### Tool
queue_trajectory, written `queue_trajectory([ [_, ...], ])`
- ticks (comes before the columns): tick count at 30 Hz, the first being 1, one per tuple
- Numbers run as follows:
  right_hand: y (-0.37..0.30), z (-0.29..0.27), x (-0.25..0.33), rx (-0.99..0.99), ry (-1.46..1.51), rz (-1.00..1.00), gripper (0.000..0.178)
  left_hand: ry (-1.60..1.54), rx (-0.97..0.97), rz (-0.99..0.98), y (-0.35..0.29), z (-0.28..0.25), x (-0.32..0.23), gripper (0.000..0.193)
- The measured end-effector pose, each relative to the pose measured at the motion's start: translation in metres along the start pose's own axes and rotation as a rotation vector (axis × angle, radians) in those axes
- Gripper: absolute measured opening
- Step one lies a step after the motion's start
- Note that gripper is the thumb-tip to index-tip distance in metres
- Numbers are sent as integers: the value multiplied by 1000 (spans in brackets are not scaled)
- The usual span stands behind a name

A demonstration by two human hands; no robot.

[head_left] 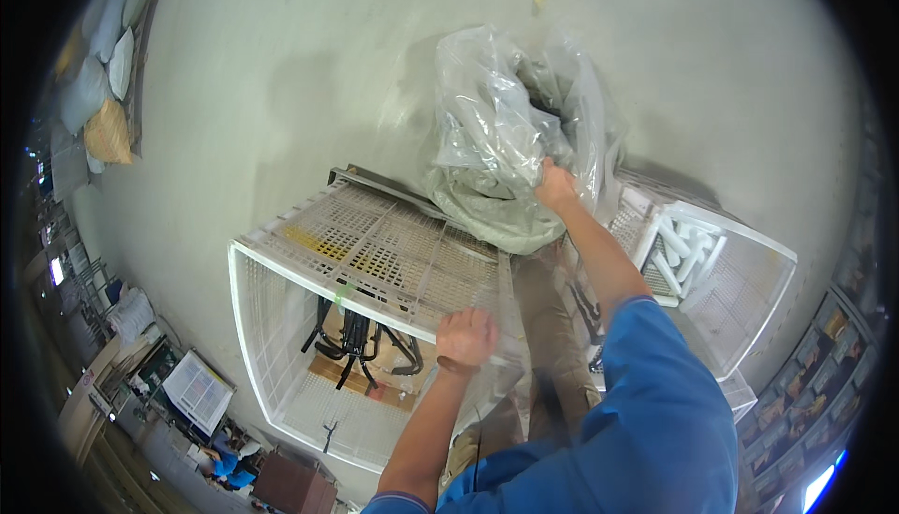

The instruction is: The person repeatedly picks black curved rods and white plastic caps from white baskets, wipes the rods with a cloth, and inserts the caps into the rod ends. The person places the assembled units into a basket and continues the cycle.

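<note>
My right hand is closed on the gathered edge of a large clear plastic bag. The bag stands bunched up and gaping at its top, around or over a greenish-grey woven sack on the floor. Lower and to the left, my left hand has its fingers curled at the rim of a white perforated plastic crate. What those fingers hold, if anything, is hidden. Inside this crate, black bent metal parts lie on brown cardboard.
On the right, a second white crate contains several white tube-like pieces. Filled sacks are piled at the far left. Bins with parts line the right side. People in blue are at the lower left.
</note>
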State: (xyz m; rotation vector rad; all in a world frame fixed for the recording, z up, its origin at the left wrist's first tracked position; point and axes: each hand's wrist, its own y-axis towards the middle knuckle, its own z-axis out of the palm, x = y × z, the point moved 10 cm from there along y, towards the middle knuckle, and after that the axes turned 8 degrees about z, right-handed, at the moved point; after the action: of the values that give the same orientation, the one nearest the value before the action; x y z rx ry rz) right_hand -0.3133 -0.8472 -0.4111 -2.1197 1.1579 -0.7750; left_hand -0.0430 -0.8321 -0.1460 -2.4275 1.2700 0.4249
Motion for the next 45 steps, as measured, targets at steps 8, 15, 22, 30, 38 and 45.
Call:
queue_trajectory([
  [8, -179, -128, 11, 164, 648, -147, 30, -17, 299, -197, -13, 29, 18, 37],
  [15, -315, -300, 63, 165, 1067, -307, 28, -733, 24, -597, -54, 8, 49, 56],
  [22, -576, -448, 16, -434, 1284, -560, 43, -1444, -140, -637, -130, -31, -17, 90],
  [30, -901, -417, -95, -920, 1397, -763, 28, -1335, -289, 77, -156, -100, -115, 89],
  [38, -1089, -339, -145, -1223, 458, -607, 15, -1797, 148, 110, -121, -43, -191, 66],
  [45, -1164, -166, -287, -1191, 1341, -208, 14, -1677, 819, -23, -318, 65, -334, 64],
])
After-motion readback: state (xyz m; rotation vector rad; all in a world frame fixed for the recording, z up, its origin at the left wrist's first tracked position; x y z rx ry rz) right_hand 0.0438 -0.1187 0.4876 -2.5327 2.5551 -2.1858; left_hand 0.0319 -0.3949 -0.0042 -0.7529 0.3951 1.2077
